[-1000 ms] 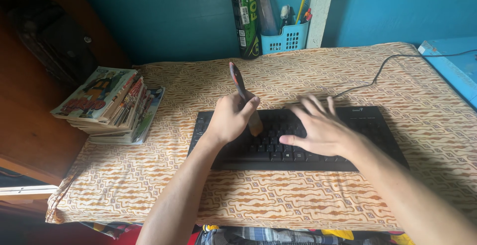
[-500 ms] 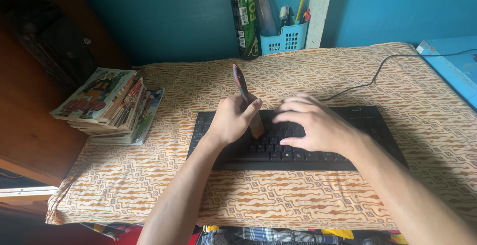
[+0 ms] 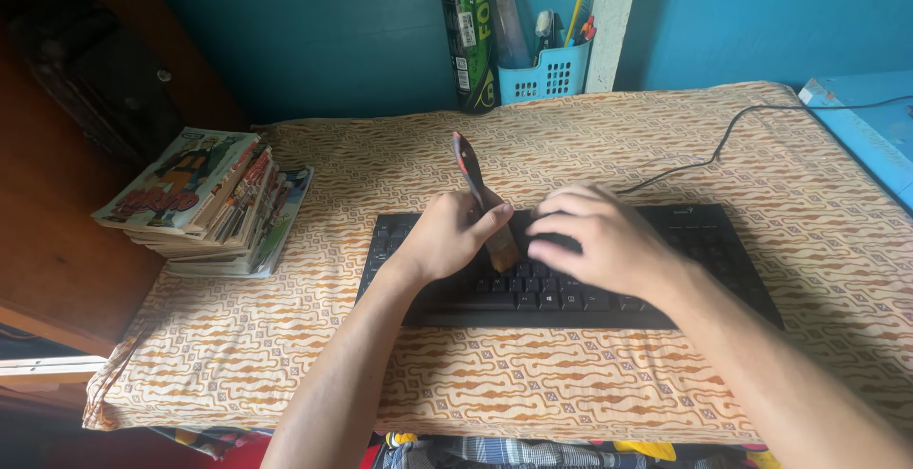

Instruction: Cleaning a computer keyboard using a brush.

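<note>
Two hands work over a black keyboard lying mid-tabletop on a patterned orange cloth. The left hand is closed around a paintbrush, handle sticking up and away, bristles down on the keys near the keyboard's middle. The right hand rests on the keys just right of the bristles. A second ago its fingers were fanned wide over the keys; now they are curled in loosely, knuckles raised, holding nothing. The brush has barely shifted, same spot on the key rows. Judged from that, the brushing stays on the same patch while the right hand steadies the board.

The keyboard cable runs off toward the right rear. A stack of colourful comic books sits at the left edge of the tabletop, covers bright with drawn figures. At the back, against the teal wall, stands a tall green-and-black tube with a white label strip. Just beside it a light-blue plastic basket holds pens. A pale blue box shows at the right edge.
</note>
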